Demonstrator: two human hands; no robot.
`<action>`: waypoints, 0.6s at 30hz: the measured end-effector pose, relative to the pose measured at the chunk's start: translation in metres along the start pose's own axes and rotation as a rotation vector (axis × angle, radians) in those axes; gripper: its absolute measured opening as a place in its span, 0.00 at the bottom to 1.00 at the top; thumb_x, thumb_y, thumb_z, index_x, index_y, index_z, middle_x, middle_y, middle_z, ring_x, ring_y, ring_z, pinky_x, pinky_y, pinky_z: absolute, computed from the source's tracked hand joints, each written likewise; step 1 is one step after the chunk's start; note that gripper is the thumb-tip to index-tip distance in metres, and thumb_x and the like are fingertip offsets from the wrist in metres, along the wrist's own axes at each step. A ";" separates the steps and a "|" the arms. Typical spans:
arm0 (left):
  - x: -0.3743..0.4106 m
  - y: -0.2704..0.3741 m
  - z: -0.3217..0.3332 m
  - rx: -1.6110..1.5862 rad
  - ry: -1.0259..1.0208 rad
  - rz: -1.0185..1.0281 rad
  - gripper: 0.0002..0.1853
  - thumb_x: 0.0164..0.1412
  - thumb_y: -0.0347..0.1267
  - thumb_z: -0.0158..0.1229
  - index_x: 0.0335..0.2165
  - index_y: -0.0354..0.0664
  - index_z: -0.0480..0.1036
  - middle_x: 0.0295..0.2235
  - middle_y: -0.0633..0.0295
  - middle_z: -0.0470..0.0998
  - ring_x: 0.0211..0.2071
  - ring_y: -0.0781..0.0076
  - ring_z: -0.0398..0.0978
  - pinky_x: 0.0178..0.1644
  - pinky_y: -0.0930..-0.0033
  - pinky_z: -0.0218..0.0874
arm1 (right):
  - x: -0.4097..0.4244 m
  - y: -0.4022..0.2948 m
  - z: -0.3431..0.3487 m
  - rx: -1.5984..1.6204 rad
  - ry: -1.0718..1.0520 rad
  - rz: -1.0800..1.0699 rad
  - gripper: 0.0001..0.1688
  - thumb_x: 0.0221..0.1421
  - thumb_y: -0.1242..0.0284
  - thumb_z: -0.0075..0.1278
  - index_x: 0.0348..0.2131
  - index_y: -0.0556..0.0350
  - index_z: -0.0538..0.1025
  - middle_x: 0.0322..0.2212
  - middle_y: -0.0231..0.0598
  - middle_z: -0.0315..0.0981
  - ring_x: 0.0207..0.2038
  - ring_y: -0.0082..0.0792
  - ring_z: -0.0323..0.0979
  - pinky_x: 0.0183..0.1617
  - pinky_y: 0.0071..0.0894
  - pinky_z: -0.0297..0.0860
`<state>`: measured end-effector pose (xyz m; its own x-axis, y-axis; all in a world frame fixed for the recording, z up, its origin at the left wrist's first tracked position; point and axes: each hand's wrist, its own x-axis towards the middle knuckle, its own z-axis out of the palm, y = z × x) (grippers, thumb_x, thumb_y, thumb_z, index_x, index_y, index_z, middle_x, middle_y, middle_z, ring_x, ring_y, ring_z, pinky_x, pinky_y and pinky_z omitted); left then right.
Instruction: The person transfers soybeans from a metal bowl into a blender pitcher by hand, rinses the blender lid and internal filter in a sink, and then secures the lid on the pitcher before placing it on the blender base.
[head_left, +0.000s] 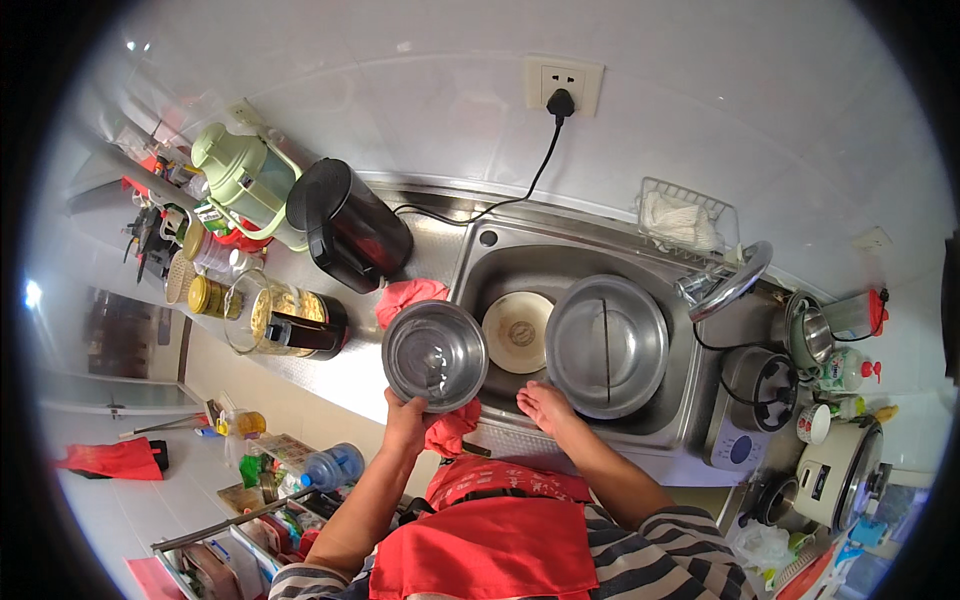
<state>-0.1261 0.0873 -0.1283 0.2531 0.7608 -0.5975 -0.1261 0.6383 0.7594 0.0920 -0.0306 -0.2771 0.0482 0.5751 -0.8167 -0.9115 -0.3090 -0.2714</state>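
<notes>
My left hand (406, 424) grips the near rim of a small stainless steel bowl (435, 356), which shows bright reflections inside. The bowl is at the left edge of the sink (480, 289). Nothing is in my right hand (547, 407), whose fingers are apart over the sink's front side. To the right of that hand, a larger metal basin (637, 345) sits in the sink, with a thin dark line across its middle. Between bowl and basin lies a cream plate (517, 332) with a printed centre. Red cloths (409, 296) show behind and in front of the bowl.
A black electric kettle (352, 225) and a glass blender jug (289, 319) stand left of the sink. The kettle's cord (540, 169) runs to a wall socket. At right are the faucet (731, 285), a small pot (757, 390) on a cooker and a rice cooker (829, 472).
</notes>
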 end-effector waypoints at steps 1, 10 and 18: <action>0.002 -0.001 0.002 0.023 0.055 0.044 0.29 0.47 0.14 0.39 0.49 0.40 0.47 0.46 0.46 0.61 0.42 0.53 0.71 0.39 0.56 0.73 | 0.004 0.001 0.000 -0.007 0.012 0.009 0.13 0.51 0.76 0.50 0.39 0.55 0.69 0.33 0.40 0.69 0.37 0.34 0.69 0.46 0.37 0.69; 0.017 0.013 0.020 0.233 0.237 0.193 0.31 0.46 0.13 0.38 0.50 0.42 0.44 0.47 0.49 0.58 0.44 0.55 0.68 0.41 0.56 0.72 | 0.016 -0.001 0.002 -0.053 0.044 0.066 0.15 0.53 0.72 0.52 0.40 0.57 0.68 0.36 0.44 0.68 0.39 0.35 0.68 0.48 0.36 0.68; 0.018 0.035 0.028 -0.011 0.163 0.149 0.30 0.48 0.13 0.38 0.51 0.39 0.43 0.48 0.47 0.57 0.44 0.55 0.69 0.44 0.53 0.71 | 0.043 0.002 -0.001 0.145 0.185 0.168 0.14 0.54 0.75 0.48 0.40 0.59 0.66 0.36 0.44 0.65 0.39 0.37 0.65 0.49 0.38 0.68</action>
<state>-0.0988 0.1205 -0.1051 0.0724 0.8552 -0.5132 -0.1608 0.5178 0.8403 0.0925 -0.0073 -0.3131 -0.0468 0.3729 -0.9267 -0.9612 -0.2692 -0.0598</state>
